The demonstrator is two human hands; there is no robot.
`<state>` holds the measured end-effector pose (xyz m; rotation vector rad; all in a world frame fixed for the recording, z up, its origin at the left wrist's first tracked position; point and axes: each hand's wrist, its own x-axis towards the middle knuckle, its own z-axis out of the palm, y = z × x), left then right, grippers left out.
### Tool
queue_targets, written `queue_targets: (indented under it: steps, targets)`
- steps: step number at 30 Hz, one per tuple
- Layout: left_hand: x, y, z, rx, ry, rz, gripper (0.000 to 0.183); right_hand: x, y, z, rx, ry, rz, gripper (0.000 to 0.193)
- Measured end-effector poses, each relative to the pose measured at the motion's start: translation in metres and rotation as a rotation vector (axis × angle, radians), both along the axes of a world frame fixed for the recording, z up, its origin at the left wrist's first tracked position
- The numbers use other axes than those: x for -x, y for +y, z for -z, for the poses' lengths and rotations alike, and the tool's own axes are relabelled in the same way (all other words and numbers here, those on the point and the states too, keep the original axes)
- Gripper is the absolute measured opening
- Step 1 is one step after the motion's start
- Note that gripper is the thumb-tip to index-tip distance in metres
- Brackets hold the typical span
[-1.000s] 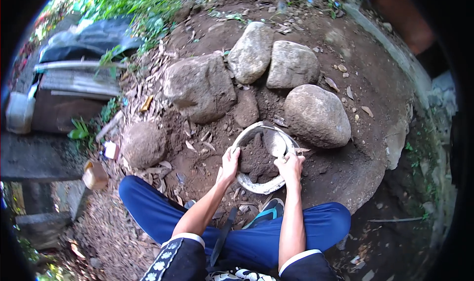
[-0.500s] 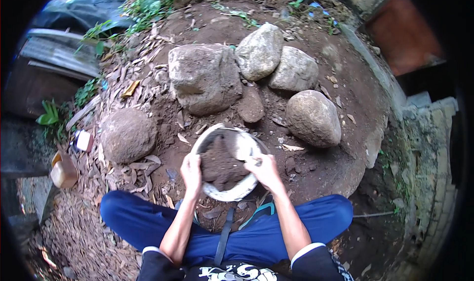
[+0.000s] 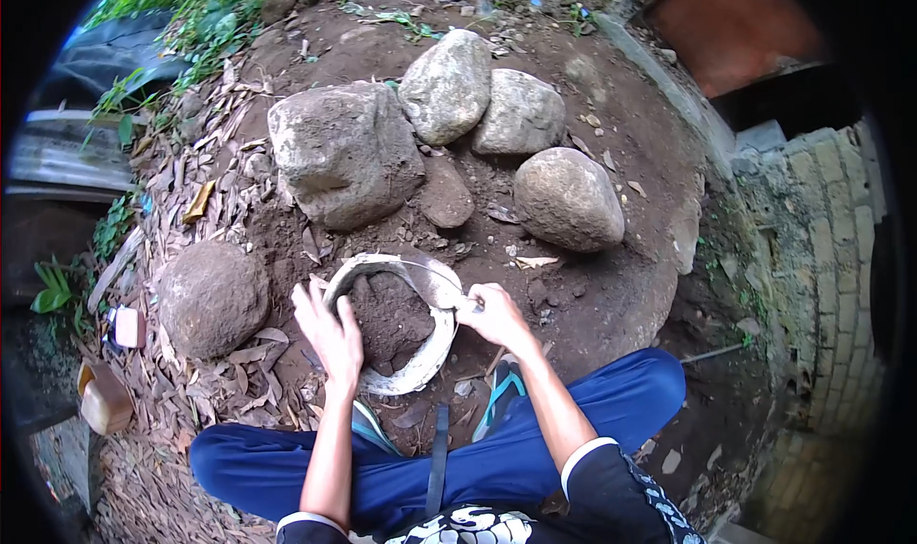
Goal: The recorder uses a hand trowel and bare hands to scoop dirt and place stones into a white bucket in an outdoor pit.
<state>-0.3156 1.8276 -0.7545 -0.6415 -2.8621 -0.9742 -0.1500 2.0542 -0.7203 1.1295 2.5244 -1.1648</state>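
Observation:
A round white-rimmed bucket stands on the ground in front of me, with dark brown soil in it. My left hand is open at the bucket's left side, fingers apart, thumb close to the rim. At the right rim, my right hand is closed around the end of what looks like a trowel. Its pale blade lies over the upper right of the opening; the grip is mostly hidden by my fingers.
Beyond the bucket lie a blocky stone, two pale stones and a rounded stone. Another stone sits at left among dry leaves, near a plastic container. A block wall rises at right.
My left hand has loosened from the bucket's rim, its fingers now spread. The bucket appears turned or tilted, with its soil sitting lower. My view has shifted, moving the scene leftward.

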Motion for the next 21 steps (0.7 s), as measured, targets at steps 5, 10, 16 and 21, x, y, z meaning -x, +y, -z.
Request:
queue_targets:
  steps: [5,10,16,21]
  targets:
    - [0.004,0.032,-0.036,-0.098,-0.088,0.622,0.053,-0.014,-0.004,-0.039,0.143,0.078,-0.018,0.031]
    - [0.011,0.056,-0.025,-0.316,-0.349,0.385,0.048,-0.024,-0.029,-0.091,0.693,-0.014,0.138,0.025]
    - [0.012,0.046,-0.023,-0.220,-0.422,0.495,0.050,-0.018,-0.018,-0.109,0.884,-0.040,0.066,0.026]
    - [0.008,0.065,-0.045,-0.666,-0.687,0.412,0.069,-0.043,0.031,-0.146,0.689,0.009,0.125,0.032]
